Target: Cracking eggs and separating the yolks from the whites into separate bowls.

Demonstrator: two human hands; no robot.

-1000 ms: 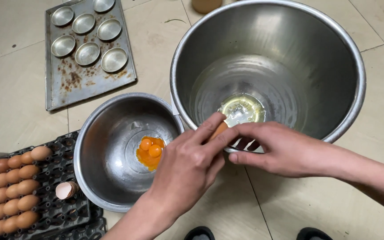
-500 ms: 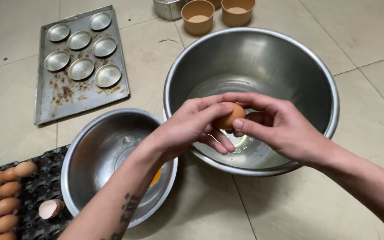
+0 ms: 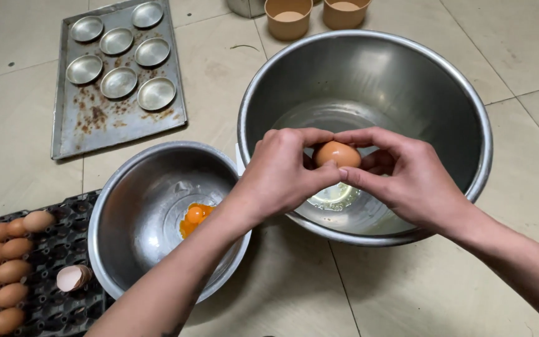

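A brown egg is gripped between my left hand and my right hand, thumbs pressed against its underside. Both hands hover over the near side of a large steel bowl that has a pool of egg white at its bottom. To the left stands a smaller steel bowl holding egg yolks.
A dark egg tray at the lower left carries several brown eggs and a broken shell. A stained baking sheet with several small round tins lies at the upper left. Two tan cups stand at the top.
Both hands have lifted the egg from the big bowl's near rim to above its inside. The view has shifted, revealing the cups at the top.
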